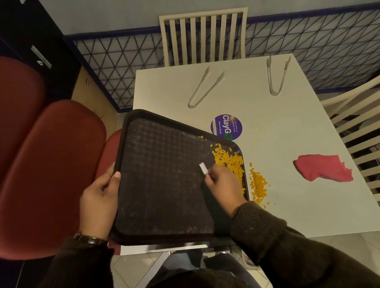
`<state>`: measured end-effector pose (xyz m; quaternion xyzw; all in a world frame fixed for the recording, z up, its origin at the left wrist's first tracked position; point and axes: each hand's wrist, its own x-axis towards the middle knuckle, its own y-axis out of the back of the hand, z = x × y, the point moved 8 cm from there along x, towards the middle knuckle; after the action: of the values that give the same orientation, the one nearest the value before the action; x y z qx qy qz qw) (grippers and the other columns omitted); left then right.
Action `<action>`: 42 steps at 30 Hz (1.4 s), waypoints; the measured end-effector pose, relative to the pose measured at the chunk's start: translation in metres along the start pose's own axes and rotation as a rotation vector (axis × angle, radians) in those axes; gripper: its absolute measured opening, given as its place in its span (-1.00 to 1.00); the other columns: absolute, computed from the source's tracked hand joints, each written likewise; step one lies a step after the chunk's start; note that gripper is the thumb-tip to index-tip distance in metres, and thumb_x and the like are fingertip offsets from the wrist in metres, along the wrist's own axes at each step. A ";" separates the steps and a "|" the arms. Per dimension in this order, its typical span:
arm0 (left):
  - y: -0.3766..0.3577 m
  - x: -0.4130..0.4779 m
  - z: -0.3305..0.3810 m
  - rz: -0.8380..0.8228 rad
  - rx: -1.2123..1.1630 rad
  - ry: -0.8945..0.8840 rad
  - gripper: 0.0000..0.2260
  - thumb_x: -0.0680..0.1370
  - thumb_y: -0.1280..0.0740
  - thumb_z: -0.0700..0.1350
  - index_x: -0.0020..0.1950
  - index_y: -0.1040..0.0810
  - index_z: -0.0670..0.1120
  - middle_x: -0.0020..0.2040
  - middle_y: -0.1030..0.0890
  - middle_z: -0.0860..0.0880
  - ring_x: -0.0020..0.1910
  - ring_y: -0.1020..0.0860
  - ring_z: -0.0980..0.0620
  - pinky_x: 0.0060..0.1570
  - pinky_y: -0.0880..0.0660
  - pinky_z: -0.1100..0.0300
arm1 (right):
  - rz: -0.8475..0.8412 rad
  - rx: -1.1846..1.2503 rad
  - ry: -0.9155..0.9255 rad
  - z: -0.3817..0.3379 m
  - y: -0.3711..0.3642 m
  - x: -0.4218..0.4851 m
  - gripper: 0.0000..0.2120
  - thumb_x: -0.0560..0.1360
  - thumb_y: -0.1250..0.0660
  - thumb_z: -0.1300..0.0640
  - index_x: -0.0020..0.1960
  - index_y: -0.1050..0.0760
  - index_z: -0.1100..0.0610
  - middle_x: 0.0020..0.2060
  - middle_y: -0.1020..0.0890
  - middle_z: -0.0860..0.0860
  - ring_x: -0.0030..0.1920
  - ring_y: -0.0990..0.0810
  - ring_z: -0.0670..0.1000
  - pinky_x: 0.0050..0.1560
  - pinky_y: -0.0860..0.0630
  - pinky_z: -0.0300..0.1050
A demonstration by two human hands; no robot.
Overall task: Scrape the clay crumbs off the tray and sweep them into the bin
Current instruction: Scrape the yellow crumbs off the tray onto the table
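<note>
A dark textured tray (162,185) lies tilted over the left edge of the white table (283,139). My left hand (99,197) grips the tray's left rim. My right hand (224,186) is over the tray's right side, pinching a small white scraper (203,168). Yellow clay crumbs (228,159) are heaped on the tray by its right rim. More yellow crumbs (258,184) lie spilled on the table just right of the tray. No bin is in view.
A pink cloth (324,167) lies at the table's right. Two metal tongs (203,88) (276,75) rest at the far side. A purple round sticker (226,127) is behind the tray. Slatted chairs (203,37) stand behind and at the right; red seats (43,169) are on the left.
</note>
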<state>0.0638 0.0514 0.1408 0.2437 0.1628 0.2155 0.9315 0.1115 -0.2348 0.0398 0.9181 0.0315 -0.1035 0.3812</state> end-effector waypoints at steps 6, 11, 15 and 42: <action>0.000 -0.003 0.006 -0.001 -0.006 -0.042 -0.68 0.64 -0.26 -0.12 0.39 -0.54 -0.04 0.20 -0.53 0.17 0.23 -0.47 0.19 0.19 -0.37 0.30 | -0.065 0.013 0.244 -0.068 -0.027 -0.005 -0.91 0.52 -0.26 0.14 -0.07 -0.47 0.17 -0.18 -0.58 0.07 -0.18 -0.53 0.05 -0.15 -0.45 -0.03; 0.003 -0.002 0.002 0.015 0.026 -0.053 -0.69 0.64 -0.26 -0.17 0.38 -0.55 -0.09 0.18 -0.52 0.17 0.07 -0.43 0.45 -0.13 -0.27 0.78 | -0.011 -0.008 0.029 -0.016 -0.022 0.010 -0.93 0.54 -0.23 0.15 -0.09 -0.41 0.15 -0.25 -0.55 0.03 -0.25 -0.53 0.02 -0.20 -0.49 -0.05; 0.011 0.000 -0.005 0.058 0.035 -0.056 -0.69 0.63 -0.28 -0.18 0.36 -0.56 -0.14 0.19 -0.52 0.15 0.14 -0.46 0.39 0.00 -0.28 0.75 | 0.023 -0.031 -0.194 0.038 -0.008 0.025 -0.93 0.55 -0.22 0.17 -0.10 -0.39 0.15 -0.25 -0.53 0.06 -0.21 -0.53 0.09 -0.20 -0.40 -0.09; 0.009 -0.005 -0.004 0.049 -0.071 -0.016 -0.70 0.62 -0.28 -0.19 0.34 -0.54 0.01 -0.06 -0.56 0.49 -0.16 -0.39 0.76 -0.07 -0.28 0.79 | 0.173 0.124 -0.322 0.031 0.000 0.080 -0.92 0.54 -0.23 0.18 -0.04 -0.44 0.19 -0.15 -0.57 0.12 -0.12 -0.55 0.12 -0.08 -0.45 -0.04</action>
<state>0.0550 0.0572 0.1432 0.2162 0.1417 0.2420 0.9352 0.1848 -0.2588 0.0014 0.9108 -0.1156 -0.2175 0.3314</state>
